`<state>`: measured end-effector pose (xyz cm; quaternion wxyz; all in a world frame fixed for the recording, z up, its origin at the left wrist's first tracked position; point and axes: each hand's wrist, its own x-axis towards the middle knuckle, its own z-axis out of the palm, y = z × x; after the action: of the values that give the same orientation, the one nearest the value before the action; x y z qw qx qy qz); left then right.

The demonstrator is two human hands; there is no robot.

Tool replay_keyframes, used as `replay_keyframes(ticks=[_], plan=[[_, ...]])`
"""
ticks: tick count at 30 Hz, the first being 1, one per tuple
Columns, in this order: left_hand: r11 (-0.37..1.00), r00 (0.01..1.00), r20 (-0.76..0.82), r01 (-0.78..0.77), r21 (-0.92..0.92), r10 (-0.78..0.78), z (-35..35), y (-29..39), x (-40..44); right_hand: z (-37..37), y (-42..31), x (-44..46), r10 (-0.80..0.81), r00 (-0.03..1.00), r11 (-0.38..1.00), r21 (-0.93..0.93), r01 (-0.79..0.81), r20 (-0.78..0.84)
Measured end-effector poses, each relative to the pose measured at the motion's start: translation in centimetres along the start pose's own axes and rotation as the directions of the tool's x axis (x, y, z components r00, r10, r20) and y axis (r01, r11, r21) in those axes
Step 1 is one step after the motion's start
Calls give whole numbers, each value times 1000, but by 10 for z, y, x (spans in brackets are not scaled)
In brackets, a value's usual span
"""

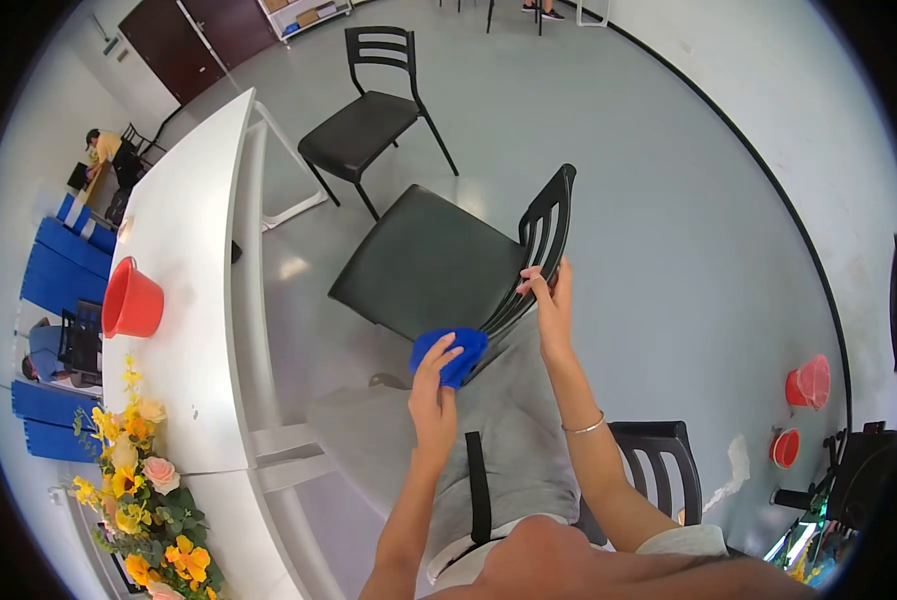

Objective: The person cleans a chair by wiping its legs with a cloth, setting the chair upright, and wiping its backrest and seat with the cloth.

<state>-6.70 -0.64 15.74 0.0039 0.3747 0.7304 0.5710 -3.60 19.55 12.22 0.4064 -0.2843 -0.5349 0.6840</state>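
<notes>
A black chair (428,250) stands right in front of me, its slatted backrest turned toward the right. My left hand (433,385) is closed on a blue cloth (451,352), which lies against the near corner of the seat by the foot of the backrest. Higher up, my right hand (553,300), with a bracelet on the wrist, grips the outer edge of the chair's backrest (548,215).
A white table (183,240) at the left holds a red bucket (138,300) and flowers (143,480). Another black chair (358,135) stands beyond. Red buckets (808,382) sit at the right wall. Two people work far left.
</notes>
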Motion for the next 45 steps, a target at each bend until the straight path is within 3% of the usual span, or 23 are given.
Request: replay_keyframes(ticks=[5,8,12,14,15,17,18,20,24,26,27,29,30,32,33,34,36,38,39,40,42,43,45], plan=[[998,982,-185,53,39,-45,-4,-12,11,15,20,15,-16,998,1000,-24,17,62],[993,980,-194,-11,117,34,-4,-24,9,20,25,14,-12,1000,996,-83,12,2],[990,985,-171,8,138,16,-9,-20,6,4,14,-7,-28,999,981,-192,22,-29],[996,981,-188,66,56,-54,-10,-14,4,-5,-1,-33,-201,980,912,-364,188,4],[996,982,-180,73,55,-62,-10,-16,-1,-9,-10,-45,-193,981,912,-368,178,-2],[991,957,-258,113,-78,-130,-11,-23,-16,-14,-28,-70,-164,962,863,-440,248,219],[990,959,-249,122,-74,-137,-13,-21,-25,-14,-33,-82,-153,965,866,-441,235,212],[930,907,-279,236,-283,-315,-18,-11,-45,-10,-41,-104,-130,925,864,-417,282,356],[873,885,-161,375,-312,-438,-32,15,-70,6,-52,-126,-125,839,842,-391,373,530],[932,939,-95,308,-189,-330,-39,23,-66,12,-52,-132,75,790,995,-98,-20,608],[931,936,-104,313,-189,-336,-42,27,-62,9,-47,-134,81,784,995,-101,-24,616],[930,941,-8,334,-152,-340,-44,30,-50,-4,-28,-132,275,667,950,-90,-299,693],[928,938,-19,339,-155,-346,-42,29,-48,-5,-25,-130,281,657,949,-98,-301,699],[942,957,84,289,-172,-279,-36,25,-43,-8,-22,-123,181,750,979,-43,-200,636],[925,960,51,280,-256,-276,-32,30,-42,-11,-30,-120,238,809,971,-123,-205,537],[925,961,39,275,-263,-274,-33,29,-41,-9,-45,-114,235,804,972,-128,-197,546],[917,957,-45,260,-303,-286,-34,24,-43,-2,-72,-99,170,974,984,-74,-160,150],[913,942,-82,289,-289,-324,-35,16,-48,5,-76,-82,-153,987,962,-219,160,50],[899,930,-83,318,-302,-357,-35,13,-49,18,-85,-82,-224,973,919,-321,227,48],[884,918,-82,347,-314,-389,-36,12,-50,23,-81,-82,-178,978,852,-481,207,106],[877,917,-78,347,-332,-392,-37,13,-52,44,-63,-83,-452,777,478,-616,626,438],[872,916,-77,346,-347,-394,-37,13,-52,55,-56,-90,-455,773,474,-615,630,442],[870,915,-98,332,-364,-390,-40,13,-57,70,-46,-103,-361,710,402,-586,704,605]])
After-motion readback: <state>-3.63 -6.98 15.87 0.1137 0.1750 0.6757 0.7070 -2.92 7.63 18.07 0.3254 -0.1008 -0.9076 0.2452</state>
